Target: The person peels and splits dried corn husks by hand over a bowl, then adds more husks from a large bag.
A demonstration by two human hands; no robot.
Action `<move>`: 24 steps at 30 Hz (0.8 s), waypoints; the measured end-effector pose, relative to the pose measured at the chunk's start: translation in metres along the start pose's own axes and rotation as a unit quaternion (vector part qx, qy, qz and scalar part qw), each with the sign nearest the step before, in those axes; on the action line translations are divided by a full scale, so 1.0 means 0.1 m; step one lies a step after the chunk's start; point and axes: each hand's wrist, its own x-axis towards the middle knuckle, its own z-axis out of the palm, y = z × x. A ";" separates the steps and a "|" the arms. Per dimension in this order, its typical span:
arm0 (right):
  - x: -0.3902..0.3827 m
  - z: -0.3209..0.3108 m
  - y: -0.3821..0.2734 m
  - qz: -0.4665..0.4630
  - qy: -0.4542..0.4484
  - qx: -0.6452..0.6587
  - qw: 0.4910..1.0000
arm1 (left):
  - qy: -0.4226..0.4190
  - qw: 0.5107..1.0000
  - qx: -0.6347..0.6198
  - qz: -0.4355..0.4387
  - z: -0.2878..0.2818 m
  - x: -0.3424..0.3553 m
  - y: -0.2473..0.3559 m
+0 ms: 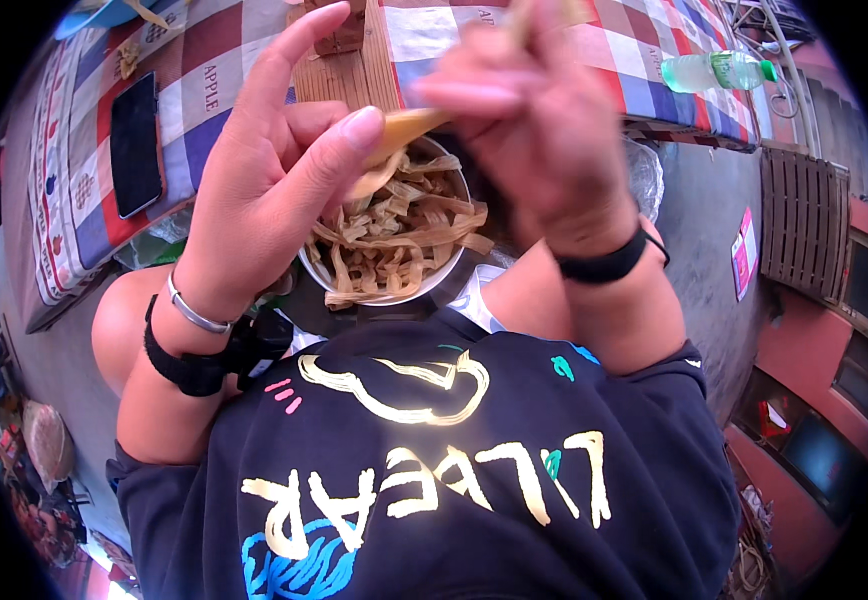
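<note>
Pinching a pale yellow strip [409,125] between thumb and index finger, your left hand [269,180] hovers right over the metal bowl [444,285]; that grip is pressed onto the strip's end. Your right hand [539,130] sits close beside it, fingers curled toward the same strip, though blur hides whether they clamp it. Tan strips [394,235] fill the bowl, which rests in your lap. Beyond, the checkered tabletop [204,80] carries a black phone [136,145] and a plastic bottle [719,70].
</note>
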 end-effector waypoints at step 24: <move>-0.46 -0.13 0.07 0.137 -0.152 -0.409 0.889 | 0.051 0.995 0.049 -0.071 -0.05 -0.10 0.13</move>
